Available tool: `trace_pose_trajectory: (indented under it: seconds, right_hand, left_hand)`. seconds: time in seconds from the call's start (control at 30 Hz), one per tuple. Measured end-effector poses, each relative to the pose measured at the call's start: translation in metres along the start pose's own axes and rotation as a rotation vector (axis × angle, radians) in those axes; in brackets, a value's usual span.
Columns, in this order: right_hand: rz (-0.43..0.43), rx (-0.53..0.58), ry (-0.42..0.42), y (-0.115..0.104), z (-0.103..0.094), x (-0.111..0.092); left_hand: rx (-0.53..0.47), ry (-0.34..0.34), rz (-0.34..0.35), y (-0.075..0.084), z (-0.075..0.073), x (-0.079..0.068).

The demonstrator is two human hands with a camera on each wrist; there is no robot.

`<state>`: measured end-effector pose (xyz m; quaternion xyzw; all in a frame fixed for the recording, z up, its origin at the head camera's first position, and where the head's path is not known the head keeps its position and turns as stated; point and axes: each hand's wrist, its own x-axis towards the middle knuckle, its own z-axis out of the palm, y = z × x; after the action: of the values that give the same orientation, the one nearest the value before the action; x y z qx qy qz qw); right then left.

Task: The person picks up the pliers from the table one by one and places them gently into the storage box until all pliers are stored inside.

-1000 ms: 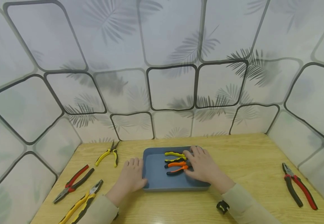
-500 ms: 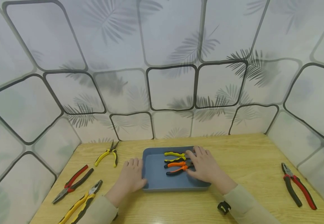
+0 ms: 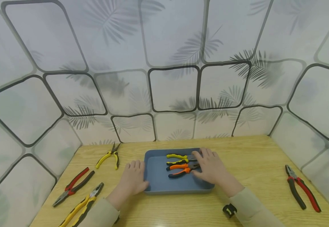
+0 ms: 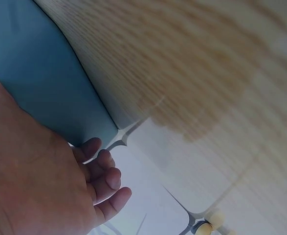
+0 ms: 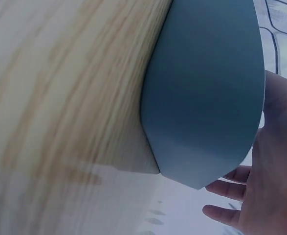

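Observation:
A blue-grey tray [image 3: 157,178] lies on the wooden table. In it, side by side, are pliers with yellow-and-black handles [image 3: 176,155] and pliers with orange-and-black handles [image 3: 186,170]; the yellow pair's jaw tips are partly behind my right hand [image 3: 211,167]. That hand is over the tray's right side, its fingers spread loosely past the rim. My left hand [image 3: 133,176] rests along the left wall, thumb at the near left corner. In the left wrist view its fingers [image 4: 106,181] are slightly bent beside the tray wall [image 4: 40,68].
To the left lie yellow needle-nose pliers [image 3: 111,155], red-and-black pliers [image 3: 72,188] and larger yellow-and-black pliers [image 3: 85,203]. Another red-and-black pair [image 3: 296,181] lies far right. A patterned curtain or wall covering [image 3: 173,91] encloses the table [image 3: 247,157] at the back and sides.
My right hand has slid slightly right, away from the pliers toward the tray's right rim, uncovering more of their jaws. The left hand and the tray stay in place.

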<state>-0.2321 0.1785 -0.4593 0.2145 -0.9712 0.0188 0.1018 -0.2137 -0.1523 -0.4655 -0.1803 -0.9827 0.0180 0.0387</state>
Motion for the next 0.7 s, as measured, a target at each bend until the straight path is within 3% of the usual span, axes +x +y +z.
trace_pose_trajectory:
  seconds: [0.43,0.7]
  right_hand:
    - [0.013,0.036,0.045,0.014,0.002,-0.005]
    - [0.051,0.062,0.017,0.019,-0.001,-0.009]
  left_hand:
    - [0.006,0.012,0.003,-0.001,0.003,0.0]
    - [0.01,0.01,0.008,-0.002,0.003,0.0]
